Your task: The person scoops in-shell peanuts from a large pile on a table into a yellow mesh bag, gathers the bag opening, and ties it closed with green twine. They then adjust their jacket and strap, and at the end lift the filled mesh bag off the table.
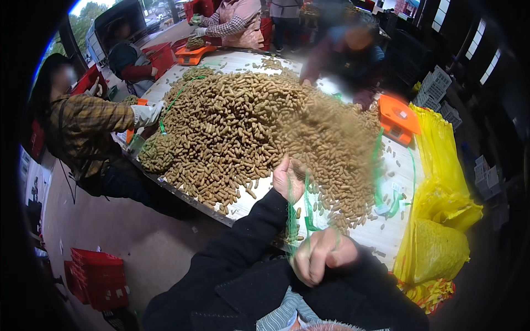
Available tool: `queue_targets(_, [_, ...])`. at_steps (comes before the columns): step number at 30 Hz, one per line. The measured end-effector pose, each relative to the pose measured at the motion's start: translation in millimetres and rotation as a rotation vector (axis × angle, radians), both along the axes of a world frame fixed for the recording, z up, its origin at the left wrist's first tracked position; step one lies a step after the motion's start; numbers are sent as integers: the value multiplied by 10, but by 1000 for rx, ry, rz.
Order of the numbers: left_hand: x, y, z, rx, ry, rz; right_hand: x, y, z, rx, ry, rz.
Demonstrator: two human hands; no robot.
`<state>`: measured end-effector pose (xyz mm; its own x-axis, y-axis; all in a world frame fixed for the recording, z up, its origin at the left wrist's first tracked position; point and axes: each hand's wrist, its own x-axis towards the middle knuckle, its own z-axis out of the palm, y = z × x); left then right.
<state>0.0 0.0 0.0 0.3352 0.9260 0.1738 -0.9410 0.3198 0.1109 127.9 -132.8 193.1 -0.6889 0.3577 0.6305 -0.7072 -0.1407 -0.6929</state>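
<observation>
Okay, so a white-topped table (392,237) fills the middle, a big heap of unshelled peanuts (232,116) covering most of it. Yellow woven sacks (441,187) are piled along its right side. Next down, the green mesh bag (291,223): it's at the near edge, strung between the wearer's two hands, long axis running from the heap back toward the chest. Key relation: peanuts lie just beyond the bag's far end, and the left hand (288,179) is nearer to them, right at the heap's edge. Left thumb points forward, fingers bent at the mesh; from here I can't tell whether they clamp it. The right hand (323,256), blurred, sits closer to the body, fingers curled together, apparently clamped on the near end.
</observation>
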Motion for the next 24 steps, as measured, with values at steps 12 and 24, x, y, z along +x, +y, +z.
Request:
queue_targets(12, [-199,-425,-281,-269,880,259,407,335,-1059,488,-559,-1781])
queue_targets(24, [-141,-1086,-492,118,1227,-183,1415,-592,-2216,-433,-808,-1601])
